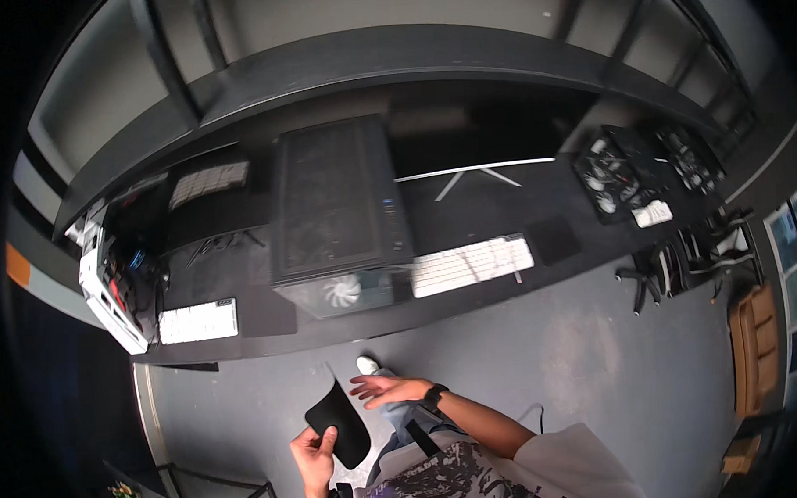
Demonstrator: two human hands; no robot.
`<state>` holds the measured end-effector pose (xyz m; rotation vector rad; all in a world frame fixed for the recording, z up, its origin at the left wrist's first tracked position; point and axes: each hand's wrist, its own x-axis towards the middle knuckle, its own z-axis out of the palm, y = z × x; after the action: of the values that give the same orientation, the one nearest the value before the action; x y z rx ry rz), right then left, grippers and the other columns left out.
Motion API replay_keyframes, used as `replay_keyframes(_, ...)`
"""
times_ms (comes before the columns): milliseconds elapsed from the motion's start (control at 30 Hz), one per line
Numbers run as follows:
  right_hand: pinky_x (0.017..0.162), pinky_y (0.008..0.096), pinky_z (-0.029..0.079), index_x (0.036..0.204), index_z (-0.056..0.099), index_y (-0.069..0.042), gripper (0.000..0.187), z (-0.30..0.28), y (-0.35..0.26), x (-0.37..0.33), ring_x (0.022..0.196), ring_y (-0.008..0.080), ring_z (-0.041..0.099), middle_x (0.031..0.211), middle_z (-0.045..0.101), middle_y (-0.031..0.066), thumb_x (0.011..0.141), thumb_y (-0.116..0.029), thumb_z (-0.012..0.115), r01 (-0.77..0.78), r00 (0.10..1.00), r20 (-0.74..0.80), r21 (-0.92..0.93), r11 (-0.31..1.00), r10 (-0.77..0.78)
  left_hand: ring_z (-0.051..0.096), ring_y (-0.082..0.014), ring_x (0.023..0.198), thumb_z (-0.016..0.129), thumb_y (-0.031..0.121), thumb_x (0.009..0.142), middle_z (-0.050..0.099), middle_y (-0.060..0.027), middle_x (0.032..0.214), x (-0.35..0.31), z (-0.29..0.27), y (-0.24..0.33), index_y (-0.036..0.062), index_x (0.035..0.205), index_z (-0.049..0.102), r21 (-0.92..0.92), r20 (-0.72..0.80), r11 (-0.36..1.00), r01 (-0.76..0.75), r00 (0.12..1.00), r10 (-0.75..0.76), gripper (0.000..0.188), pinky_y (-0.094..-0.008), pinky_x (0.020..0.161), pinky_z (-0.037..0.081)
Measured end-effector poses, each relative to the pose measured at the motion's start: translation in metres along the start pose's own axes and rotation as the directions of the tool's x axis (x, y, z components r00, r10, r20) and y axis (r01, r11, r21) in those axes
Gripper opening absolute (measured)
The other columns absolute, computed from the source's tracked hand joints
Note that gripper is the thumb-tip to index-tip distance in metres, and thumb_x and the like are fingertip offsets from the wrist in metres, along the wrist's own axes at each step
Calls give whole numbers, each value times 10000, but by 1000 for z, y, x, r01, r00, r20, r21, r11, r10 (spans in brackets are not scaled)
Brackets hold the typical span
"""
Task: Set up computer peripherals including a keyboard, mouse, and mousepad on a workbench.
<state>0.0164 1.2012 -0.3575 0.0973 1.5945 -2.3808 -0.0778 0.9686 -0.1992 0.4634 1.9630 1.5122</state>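
A thin black mouse pad (343,418) with rounded corners is upright in front of my body, slightly curved. My left hand (313,461) grips its lower left edge, the thumb lying across its face. Just right of the pad's upper end is my right hand (395,390), fingers stretched and spread, with nothing in it. I cannot make out any contact between that hand and the pad. Both hands are over the floor, short of the long black desk (366,327).
On the desk are a large black computer case (335,198), two white keyboards (474,264) (199,322), monitors (491,123), a white open-sided case (110,285) and black cases with fans (611,176). Office chairs (680,261) and a brown sofa (755,351) stand at right.
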Motion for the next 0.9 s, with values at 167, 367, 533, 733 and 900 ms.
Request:
replay_keyframes(167, 1102, 328, 359, 1482, 348, -46, 673, -20, -9, -94, 1282, 180, 485, 1378, 520, 110, 928, -214, 691, 30, 970, -242, 81, 996, -9, 558, -41, 720, 664, 9, 914, 678, 13, 807, 39, 60, 18, -34, 925, 698, -111, 378, 993, -42, 922, 82, 56, -221, 636, 457)
replay_keyframes(367, 829, 230, 441, 1038, 713, -53, 328, -71, 54, -207, 897, 61, 570, 936, 669, -34, 942, -363, 669, -71, 698, -714, 7, 997, 55, 474, -15, 691, 644, 14, 932, 590, 85, 767, 91, 164, 28, -5, 907, 659, -107, 661, 993, -58, 741, 114, 35, -212, 600, 391)
replay_keyframes(533, 553, 318, 357, 667, 606, -52, 488, -70, 104, -286, 604, 94, 390, 594, 444, -32, 884, -476, 710, 15, 351, -935, -41, 999, -44, 660, -172, 931, 577, -24, 923, 694, -89, 1036, 137, 232, -74, 8, 1293, 552, 18, 727, 993, 118, 680, -95, 372, -312, 855, 533)
replay_keyframes(733, 498, 398, 401, 578, 551, -12, 529, -80, 165, -398, 521, 214, 506, 535, 526, 132, 769, -445, 787, -465, -112, -993, 11, 885, -46, 482, -270, 1294, 569, 67, 942, 404, -199, 1483, 199, 359, -64, 37, 1478, 358, 101, 705, 994, 39, 703, -99, 577, -385, 1021, 455)
replay_keyframes(900, 651, 439, 516, 555, 537, -56, 537, -44, 248, -491, 678, 343, 651, 619, 629, 131, 698, -515, 777, -610, -453, -890, 358, 707, 60, 201, -361, 1472, 621, 269, 919, 208, -261, 1575, 277, 503, -78, -24, 1510, 270, 271, 745, 851, -450, 658, 111, 748, -379, 1196, 214)
